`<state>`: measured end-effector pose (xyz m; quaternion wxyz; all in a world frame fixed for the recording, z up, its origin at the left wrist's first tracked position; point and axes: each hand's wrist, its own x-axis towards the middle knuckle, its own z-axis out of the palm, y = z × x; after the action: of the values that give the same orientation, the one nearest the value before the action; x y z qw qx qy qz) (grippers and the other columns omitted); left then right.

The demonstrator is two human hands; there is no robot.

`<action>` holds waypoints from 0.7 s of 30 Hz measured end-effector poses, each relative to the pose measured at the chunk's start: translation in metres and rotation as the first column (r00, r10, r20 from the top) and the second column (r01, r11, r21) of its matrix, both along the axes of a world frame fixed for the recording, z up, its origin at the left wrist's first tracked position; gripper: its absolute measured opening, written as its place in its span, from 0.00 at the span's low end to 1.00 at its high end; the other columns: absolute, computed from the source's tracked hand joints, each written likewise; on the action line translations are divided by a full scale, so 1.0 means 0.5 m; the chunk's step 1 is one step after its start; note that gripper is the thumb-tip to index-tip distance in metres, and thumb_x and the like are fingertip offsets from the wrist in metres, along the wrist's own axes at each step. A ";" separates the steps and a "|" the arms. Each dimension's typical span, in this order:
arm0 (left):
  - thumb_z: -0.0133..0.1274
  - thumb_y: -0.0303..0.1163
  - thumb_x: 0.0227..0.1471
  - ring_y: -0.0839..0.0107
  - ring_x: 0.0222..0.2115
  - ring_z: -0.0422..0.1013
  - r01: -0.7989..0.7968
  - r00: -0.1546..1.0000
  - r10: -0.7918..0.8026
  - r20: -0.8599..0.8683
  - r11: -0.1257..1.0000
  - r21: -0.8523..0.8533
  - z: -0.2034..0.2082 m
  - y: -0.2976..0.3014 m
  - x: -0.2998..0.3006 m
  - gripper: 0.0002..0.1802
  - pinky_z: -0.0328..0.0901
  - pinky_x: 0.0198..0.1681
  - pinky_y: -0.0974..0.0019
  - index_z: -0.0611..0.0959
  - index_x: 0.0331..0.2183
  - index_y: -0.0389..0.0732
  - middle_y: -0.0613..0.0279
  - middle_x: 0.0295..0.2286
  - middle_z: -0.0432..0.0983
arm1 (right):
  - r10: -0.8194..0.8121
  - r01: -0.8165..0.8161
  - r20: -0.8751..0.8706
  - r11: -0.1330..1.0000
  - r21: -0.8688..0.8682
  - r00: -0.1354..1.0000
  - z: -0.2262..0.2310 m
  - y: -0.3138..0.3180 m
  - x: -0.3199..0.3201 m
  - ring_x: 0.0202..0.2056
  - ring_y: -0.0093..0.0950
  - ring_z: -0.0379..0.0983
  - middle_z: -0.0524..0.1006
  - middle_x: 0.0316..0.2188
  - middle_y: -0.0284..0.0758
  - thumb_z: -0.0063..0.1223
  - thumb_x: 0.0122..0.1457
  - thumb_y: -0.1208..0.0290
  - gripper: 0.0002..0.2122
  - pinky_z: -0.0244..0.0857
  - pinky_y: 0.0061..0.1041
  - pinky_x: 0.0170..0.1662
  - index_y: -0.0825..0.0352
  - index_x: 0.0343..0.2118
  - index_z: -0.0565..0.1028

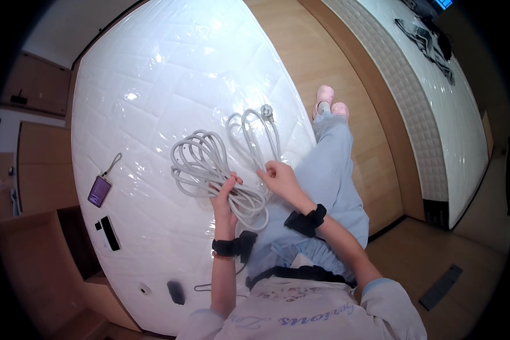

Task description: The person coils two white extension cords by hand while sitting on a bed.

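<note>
A long light-grey cable (201, 160) is gathered in several loops, with my left hand (225, 195) closed round the middle of the bundle. My right hand (280, 178) pinches a loose stretch of the same cable just right of the bundle. Beyond it, further loops of that loose part rise over the mattress and end at a plug (267, 111) near the mattress's right edge. Both wrists wear black straps with small black boxes. Part of the cable is hidden behind my left fingers.
I sit on a plastic-wrapped white mattress (153, 113). On its left lie a purple device with a strap (100, 191), a black-and-white device (110, 233) and a dark mouse-shaped object (175, 292). Across the wooden floor (300, 42) stands another wrapped mattress (402, 73) with dark clothing.
</note>
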<state>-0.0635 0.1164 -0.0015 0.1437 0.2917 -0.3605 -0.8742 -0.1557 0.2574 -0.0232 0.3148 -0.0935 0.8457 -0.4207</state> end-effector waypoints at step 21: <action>0.50 0.25 0.50 0.69 0.36 0.71 -0.029 0.999 0.029 0.013 0.999 0.029 -0.024 -0.002 0.009 0.18 0.67 0.39 0.67 0.68 0.45 0.35 0.55 0.39 0.73 | 0.512 -0.381 -0.709 0.853 0.356 0.485 0.109 -0.015 0.070 0.18 0.33 0.71 0.68 0.19 0.34 0.50 0.47 0.73 0.12 0.63 0.30 0.22 0.71 0.36 0.69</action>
<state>-0.0588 0.1152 -0.0133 0.1498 0.3046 -0.3443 -0.8753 -0.1206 0.2499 0.0315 0.0183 -0.4597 0.8705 -0.1747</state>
